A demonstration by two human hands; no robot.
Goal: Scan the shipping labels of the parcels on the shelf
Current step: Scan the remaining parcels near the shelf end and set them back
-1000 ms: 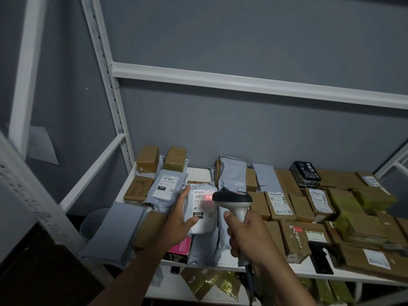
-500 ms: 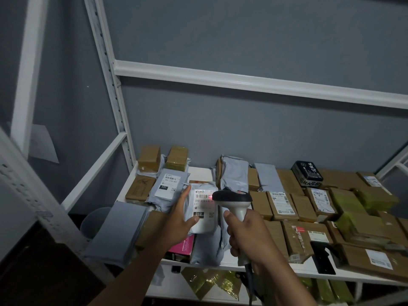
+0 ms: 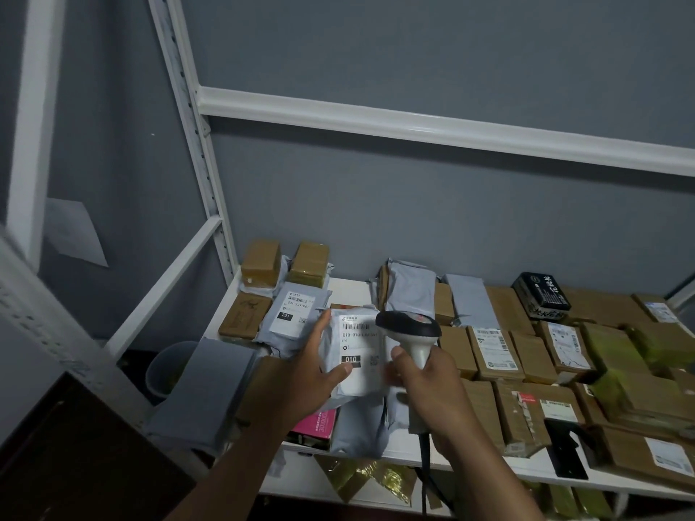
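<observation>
Parcel, a soft grey mailer, looks light and floppy; left hand grips its left edge, lifting it above the shelf's front edge. Right hand holds the scanner beside its label.

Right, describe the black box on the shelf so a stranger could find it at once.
Start at the white shelf full of parcels and follow its back row along the grey wall to the right. There the black box sits tilted on brown cartons. It alone is black with white lettering; its neighbours are plain brown cardboard.
</observation>
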